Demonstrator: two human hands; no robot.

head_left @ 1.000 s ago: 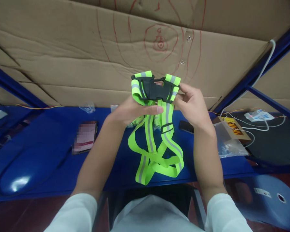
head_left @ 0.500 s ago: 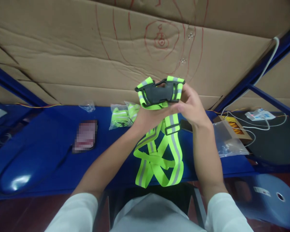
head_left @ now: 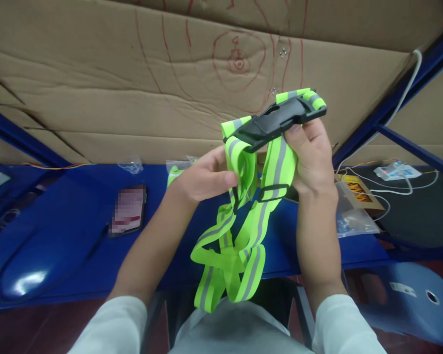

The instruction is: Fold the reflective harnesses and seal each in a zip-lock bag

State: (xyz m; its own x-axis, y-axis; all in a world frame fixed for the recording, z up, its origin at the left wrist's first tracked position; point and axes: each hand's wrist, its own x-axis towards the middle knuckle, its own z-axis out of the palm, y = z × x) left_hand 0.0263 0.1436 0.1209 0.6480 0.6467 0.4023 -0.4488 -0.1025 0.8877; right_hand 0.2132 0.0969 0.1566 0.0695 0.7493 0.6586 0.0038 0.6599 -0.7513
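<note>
A neon-yellow reflective vest (head_left: 232, 255) made of grey-striped straps hangs in front of me, its crossed lower loops dangling over the table edge. At its top, a large black buckle (head_left: 271, 123) is fastened and tilted, right end higher. My right hand (head_left: 315, 152) pinches the strap just beneath the buckle's right part, thumb at the buckle's lower edge. My left hand (head_left: 208, 177) holds the strap loop below the buckle's left end, thumb in front and the other fingers partly hidden behind. A black strap adjuster (head_left: 273, 192) sits on the right strap.
A phone (head_left: 127, 209) lies on the blue table (head_left: 74, 211) at left, near a crumpled clear bag (head_left: 132, 165). Bagged yellow straps (head_left: 174, 173) are behind my left hand. At right are a clear plastic bag (head_left: 356, 216), an open cardboard box (head_left: 365, 194), white cables and a blue stool (head_left: 409, 300).
The buckle has moved right and up and turned from nearly level to slanted. My left hand has come out from under it to the left strap; the lower loops have swung left and down.
</note>
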